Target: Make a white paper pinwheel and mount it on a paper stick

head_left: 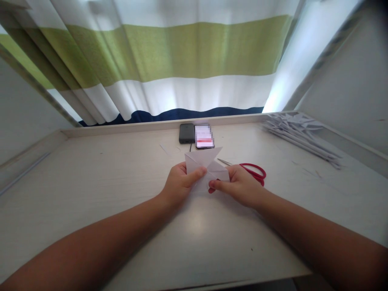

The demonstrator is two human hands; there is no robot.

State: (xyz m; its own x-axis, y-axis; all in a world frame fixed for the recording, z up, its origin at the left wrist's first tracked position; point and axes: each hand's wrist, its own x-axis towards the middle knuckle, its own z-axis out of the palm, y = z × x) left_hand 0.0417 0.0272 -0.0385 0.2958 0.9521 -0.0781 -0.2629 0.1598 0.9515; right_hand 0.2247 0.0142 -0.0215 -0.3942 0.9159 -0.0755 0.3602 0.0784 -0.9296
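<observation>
A folded white paper piece with pointed flaps is held up between both hands, a little above the table. My left hand grips its left side, the thumb pressed flat near the middle creases. On the lower right, my right hand pinches the paper between thumb and fingers, most of which are hidden behind it. Just beyond my right hand lie scissors with red handles, partly covered by that hand; their metal blades point left.
A black power bank with a cable and a phone with a lit screen lie near the table's back ledge. White folded paper strips are piled at the back right. Paper scraps dot the table. A striped curtain hangs behind.
</observation>
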